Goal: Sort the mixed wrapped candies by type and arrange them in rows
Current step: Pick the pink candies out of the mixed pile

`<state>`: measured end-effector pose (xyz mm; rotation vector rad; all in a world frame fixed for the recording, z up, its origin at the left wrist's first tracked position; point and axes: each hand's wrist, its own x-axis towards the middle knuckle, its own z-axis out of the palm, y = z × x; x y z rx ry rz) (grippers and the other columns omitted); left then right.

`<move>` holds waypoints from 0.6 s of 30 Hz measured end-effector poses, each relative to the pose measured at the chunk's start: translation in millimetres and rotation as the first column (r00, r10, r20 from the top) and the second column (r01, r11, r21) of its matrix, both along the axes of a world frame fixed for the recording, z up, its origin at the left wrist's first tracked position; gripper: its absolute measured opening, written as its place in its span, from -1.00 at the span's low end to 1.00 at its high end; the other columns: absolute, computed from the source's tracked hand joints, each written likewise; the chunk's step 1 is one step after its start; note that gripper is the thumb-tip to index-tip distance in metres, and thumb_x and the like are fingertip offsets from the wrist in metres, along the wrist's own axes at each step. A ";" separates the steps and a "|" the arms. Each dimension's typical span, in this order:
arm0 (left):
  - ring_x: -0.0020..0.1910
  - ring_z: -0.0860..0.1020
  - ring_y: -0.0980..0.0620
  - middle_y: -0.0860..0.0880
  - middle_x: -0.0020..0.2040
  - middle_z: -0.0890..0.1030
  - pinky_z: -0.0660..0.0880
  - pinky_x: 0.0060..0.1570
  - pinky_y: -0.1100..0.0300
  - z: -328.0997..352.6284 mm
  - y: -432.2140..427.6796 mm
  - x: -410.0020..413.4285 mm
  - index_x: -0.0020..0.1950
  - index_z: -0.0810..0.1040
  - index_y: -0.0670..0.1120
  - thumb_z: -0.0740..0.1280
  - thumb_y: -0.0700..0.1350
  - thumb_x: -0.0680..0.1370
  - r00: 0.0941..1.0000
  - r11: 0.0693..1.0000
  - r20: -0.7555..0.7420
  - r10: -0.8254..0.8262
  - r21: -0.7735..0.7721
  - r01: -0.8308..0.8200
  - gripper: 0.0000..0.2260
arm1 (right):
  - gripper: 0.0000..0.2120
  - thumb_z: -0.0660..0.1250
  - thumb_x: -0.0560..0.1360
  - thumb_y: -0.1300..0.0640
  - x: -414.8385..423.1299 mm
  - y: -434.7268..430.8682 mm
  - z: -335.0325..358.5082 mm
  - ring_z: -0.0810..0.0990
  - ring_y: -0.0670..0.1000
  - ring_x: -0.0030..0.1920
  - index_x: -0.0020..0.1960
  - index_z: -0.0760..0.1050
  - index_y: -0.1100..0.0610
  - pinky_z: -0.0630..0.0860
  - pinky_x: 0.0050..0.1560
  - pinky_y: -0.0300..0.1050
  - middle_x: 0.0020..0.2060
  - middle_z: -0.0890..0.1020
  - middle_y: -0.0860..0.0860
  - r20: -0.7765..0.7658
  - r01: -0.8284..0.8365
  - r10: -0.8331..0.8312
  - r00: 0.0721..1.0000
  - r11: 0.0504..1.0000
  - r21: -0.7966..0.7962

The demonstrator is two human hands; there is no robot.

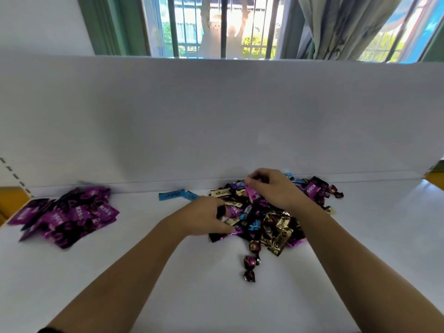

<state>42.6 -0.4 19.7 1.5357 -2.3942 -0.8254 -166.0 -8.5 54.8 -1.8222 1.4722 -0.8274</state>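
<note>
On the smooth white bench (120, 272), a glossy mixed candy pile (271, 224) lies at 2 o'clock. The right hand (276, 188) pinches a flat purple wrapper (249, 192); the left hand (204, 218) grips crinkled wrappers. The sorted purple packets (67, 215) lie at 9 o'clock.

White board (216, 116) — barred window (223, 27) (curtained) behind

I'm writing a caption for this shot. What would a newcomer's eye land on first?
First, the mixed heap of shiny wrapped candies at centre right on the white table, with both bare hands in it: the right hand pinching a purple wrapper, the left hand at the heap's near-left edge. Next, the sorted pile of purple KISS packets at far left.
</note>
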 end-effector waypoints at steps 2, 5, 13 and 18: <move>-0.31 0.51 0.08 0.01 -0.25 0.58 0.41 -0.36 0.14 -5.4 7.5 -6.6 -0.15 0.53 -0.04 0.53 0.13 0.36 0.994 0.999 0.107 -0.037 -0.031 0.041 -0.70 | -0.78 0.30 0.56 -0.05 -2.0 -4.0 -4.1 0.58 -0.01 -0.25 0.00 0.59 0.09 0.47 -0.13 -0.10 -0.19 0.65 0.06 -0.091 -0.032 0.034 0.995 0.999 0.028; -0.31 0.49 0.05 -0.01 -0.25 0.56 0.41 -0.36 0.15 -7.0 12.3 -10.7 -0.15 0.53 -0.09 0.51 0.03 0.39 0.990 0.997 0.140 -0.030 -0.073 0.041 -0.75 | -0.67 0.24 0.58 -0.12 0.9 -11.1 -11.3 0.60 0.08 -0.21 -0.03 0.58 0.14 0.50 -0.11 -0.02 -0.22 0.64 0.11 -0.267 -0.028 0.031 0.963 0.999 0.016; -0.19 0.54 -0.05 -0.08 -0.17 0.57 0.45 -0.26 0.13 -4.3 12.7 12.6 -0.10 0.51 -0.09 0.32 -0.11 0.48 0.992 0.996 0.105 0.070 -0.071 -0.063 -0.94 | -0.66 0.36 0.49 -0.11 27.8 -13.8 -11.3 0.50 0.04 -0.18 -0.06 0.52 0.19 0.40 -0.23 -0.10 -0.15 0.59 0.09 -0.614 -0.030 -0.022 0.789 0.997 -0.075; -0.34 0.51 0.02 -0.06 -0.29 0.56 0.34 -0.41 0.20 -4.1 -2.5 8.6 -0.13 0.52 -0.14 0.29 -0.12 0.49 0.949 0.946 -0.101 0.299 -0.101 -0.309 -0.90 | -0.45 0.48 0.29 -0.29 23.6 1.9 -18.0 0.34 -0.02 -0.39 -0.32 0.30 0.13 0.25 -0.40 -0.09 -0.40 0.39 0.01 -0.705 -0.041 0.067 0.707 0.998 0.054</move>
